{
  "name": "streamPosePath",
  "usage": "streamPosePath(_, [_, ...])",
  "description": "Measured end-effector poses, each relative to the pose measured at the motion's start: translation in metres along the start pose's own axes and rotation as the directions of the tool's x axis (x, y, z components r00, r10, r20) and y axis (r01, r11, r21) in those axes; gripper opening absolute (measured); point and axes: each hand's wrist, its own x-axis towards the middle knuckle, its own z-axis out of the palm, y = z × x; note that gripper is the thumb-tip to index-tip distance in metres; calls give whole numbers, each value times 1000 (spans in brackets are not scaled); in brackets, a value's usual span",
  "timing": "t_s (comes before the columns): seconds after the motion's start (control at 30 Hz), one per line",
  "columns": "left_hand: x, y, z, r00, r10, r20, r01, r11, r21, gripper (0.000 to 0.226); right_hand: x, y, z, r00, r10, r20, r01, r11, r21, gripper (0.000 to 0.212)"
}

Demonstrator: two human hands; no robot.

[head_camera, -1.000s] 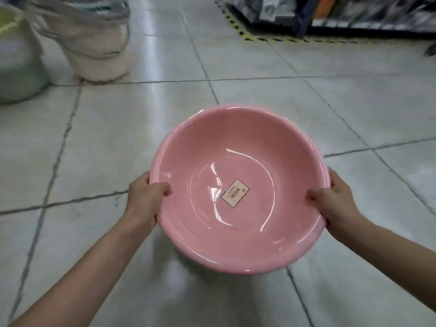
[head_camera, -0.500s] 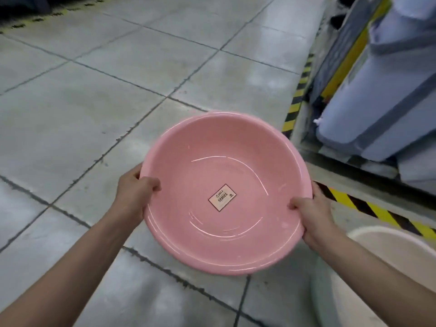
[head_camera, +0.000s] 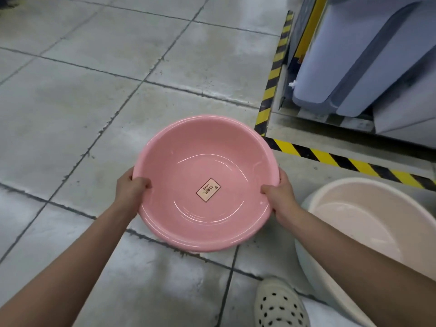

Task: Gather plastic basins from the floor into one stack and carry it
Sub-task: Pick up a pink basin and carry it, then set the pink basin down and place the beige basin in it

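Note:
I hold a round pink plastic basin (head_camera: 188, 147) in the air above the tiled floor, mouth up, with a small label at its bottom. My left hand (head_camera: 131, 188) grips its left rim, thumb inside the basin. My right hand (head_camera: 282, 197) grips the right rim the same way. To the lower right a cream basin (head_camera: 368, 215) sits nested in a pale blue-green one (head_camera: 304, 251) on the floor, partly hidden by my right forearm.
Yellow-black hazard tape (head_camera: 349, 161) borders a shelf base at the right, where pale blue plastic tubs (head_camera: 368, 57) lean. My foot in a white perforated clog (head_camera: 278, 303) stands at the bottom. Grey tiled floor (head_camera: 94, 95) stretches left and ahead.
My view has swung right from open floor toward the shelf. The pink basin stays held in both hands, and the nested cream basin has come further into view at the lower right.

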Motion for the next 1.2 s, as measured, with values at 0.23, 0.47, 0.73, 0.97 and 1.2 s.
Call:
streamPosePath(0.23, [-11,61,32,975,224,-16,-207,923,325,74,-20,-14,-59,997,71,35,-70,997,-20,47])
streamPosePath(0.47, [-116,118,167,789,428,442,-545,819,180,62,-74,-27,-225,979,-105,-175,70,979,-194,32])
streamPosePath(0.73, [-206,53,262,720,209,661,-478,841,254,83,-124,36,-347,897,28,-441,-127,972,-197,45])
streamPosePath(0.97, [-212,-8,274,778,8,628,-230,934,274,61,-110,111,-318,915,111,-387,-145,988,-59,44])
streamPosePath(1.2, [-216,-23,275,761,-29,648,-79,987,137,40,-87,143,-313,887,210,-412,-80,947,311,55])
